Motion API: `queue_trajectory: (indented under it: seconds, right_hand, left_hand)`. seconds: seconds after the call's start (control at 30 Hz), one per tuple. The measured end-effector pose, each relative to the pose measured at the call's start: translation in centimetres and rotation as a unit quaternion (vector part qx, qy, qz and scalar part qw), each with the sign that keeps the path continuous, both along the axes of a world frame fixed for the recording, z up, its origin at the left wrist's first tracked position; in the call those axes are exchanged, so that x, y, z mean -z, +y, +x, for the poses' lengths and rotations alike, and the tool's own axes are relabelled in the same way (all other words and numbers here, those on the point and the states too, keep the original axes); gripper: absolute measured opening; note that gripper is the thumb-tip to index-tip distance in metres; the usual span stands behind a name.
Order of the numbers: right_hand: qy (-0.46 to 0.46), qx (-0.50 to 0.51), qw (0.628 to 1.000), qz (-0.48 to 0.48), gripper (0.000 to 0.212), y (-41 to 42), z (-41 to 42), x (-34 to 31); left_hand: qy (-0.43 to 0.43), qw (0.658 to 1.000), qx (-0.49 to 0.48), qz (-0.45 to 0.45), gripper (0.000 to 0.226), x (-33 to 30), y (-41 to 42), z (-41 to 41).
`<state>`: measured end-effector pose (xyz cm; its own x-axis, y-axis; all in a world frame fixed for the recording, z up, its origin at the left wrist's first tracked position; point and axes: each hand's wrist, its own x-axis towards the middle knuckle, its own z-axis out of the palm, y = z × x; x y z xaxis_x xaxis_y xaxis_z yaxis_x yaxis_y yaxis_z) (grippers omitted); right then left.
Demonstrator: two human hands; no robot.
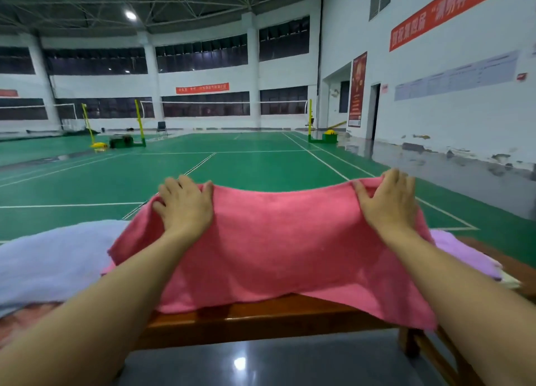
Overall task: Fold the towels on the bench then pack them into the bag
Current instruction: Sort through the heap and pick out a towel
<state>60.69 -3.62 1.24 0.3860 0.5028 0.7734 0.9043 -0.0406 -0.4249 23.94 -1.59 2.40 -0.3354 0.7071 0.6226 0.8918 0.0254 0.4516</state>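
1. A low, glossy reddish-brown wooden bench [261, 317] stands at the edge of a hall, on a grey polished floor strip [275, 359] that catches a ceiling light.
2. A soft pink terry towel [275, 240] lies spread across the bench, its near edge hanging over the front rail and its far edge lifted.
3. The person's left hand [185, 204] grips the far left corner of the pink towel, thumb on top and fingers curled over the edge.
4. The right hand [387, 201] grips the far right corner the same way, so the far edge sags a little between the two hands.
5. A pale lavender-blue fluffy towel [55, 261] lies on the bench to the left, touching the pink one.
6. A lilac towel [461, 253] lies on the right, partly under the pink towel.
7. Beyond the bench stretches a green badminton court floor [246, 171] with white lines.
8. Yellow net posts [138, 121] hold nets across the courts.
9. White walls with dark windows ring the hall; a long red banner [452, 7] hangs high on the right wall.
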Motion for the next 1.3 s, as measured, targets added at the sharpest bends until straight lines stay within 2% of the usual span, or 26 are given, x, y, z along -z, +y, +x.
queue_trajectory:
  seconds: [0.17, 0.33, 0.5, 0.6, 0.7, 0.77, 0.83, 0.93, 1.03, 1.13, 1.23, 1.3]
  right_hand:
    - [-0.068, 0.041, 0.988, -0.134, 0.07, 5.8, 0.3, 8.6]
    - [-0.073, 0.05, 0.981, -0.172, 0.064, 10.5, 0.9, 12.7]
    - [-0.068, 0.003, 0.966, -0.251, 0.062, 13.3, 1.5, 16.5]
    - [-0.06, -0.018, 0.972, -0.225, 0.054, 13.6, 1.6, 16.5]
    - [-0.047, -0.045, 0.987, -0.148, 0.034, 12.7, 1.5, 16.1]
    - [-0.036, -0.069, 0.993, -0.091, 0.027, 11.7, 1.1, 15.9]
    - [-0.027, -0.118, 0.99, -0.066, 0.027, 10.3, 0.0, 15.7]
    - [-0.008, -0.245, 0.965, -0.087, 0.03, 6.9, -3.3, 14.6]
    - [-0.08, -0.35, 0.926, -0.118, 0.038, 2.1, -6.3, 14.6]
    - [-0.154, -0.363, 0.892, -0.218, 0.042, -0.7, -7.0, 15.7]
    - [-0.133, -0.375, 0.892, -0.216, 0.04, -1.9, -6.0, 17.1]
    - [-0.123, -0.379, 0.893, -0.21, 0.036, -2.3, -5.5, 17.6]
  left_hand:
    - [0.066, 0.992, -0.001, -0.103, 0.048, 10.1, 5.1, -1.7]
    - [0.064, 0.991, 0.02, -0.115, 0.051, 13.3, 10.2, -2.8]
    - [0.107, 0.967, 0.016, -0.229, 0.052, 17.3, 13.0, -2.9]
    - [0.102, 0.978, 0.026, -0.18, 0.045, 18.1, 13.0, -2.7]
    - [0.169, 0.981, 0.04, -0.084, 0.031, 17.4, 12.1, -2.5]
    - [0.206, 0.975, 0.076, -0.036, 0.03, 16.7, 10.8, -2.1]
    - [0.188, 0.971, 0.145, -0.016, 0.034, 15.9, 8.9, -0.7]
    - [0.14, 0.954, 0.259, -0.049, 0.03, 15.0, 5.3, 2.2]
    - [0.125, 0.937, 0.314, -0.091, 0.026, 14.6, 1.6, 3.7]
    - [0.124, 0.937, 0.314, -0.087, 0.025, 14.9, -1.2, 3.3]
    - [0.126, 0.938, 0.311, -0.088, 0.023, 15.5, -2.8, 1.7]
    - [0.135, 0.926, 0.335, -0.109, 0.017, 16.1, -3.0, 0.0]
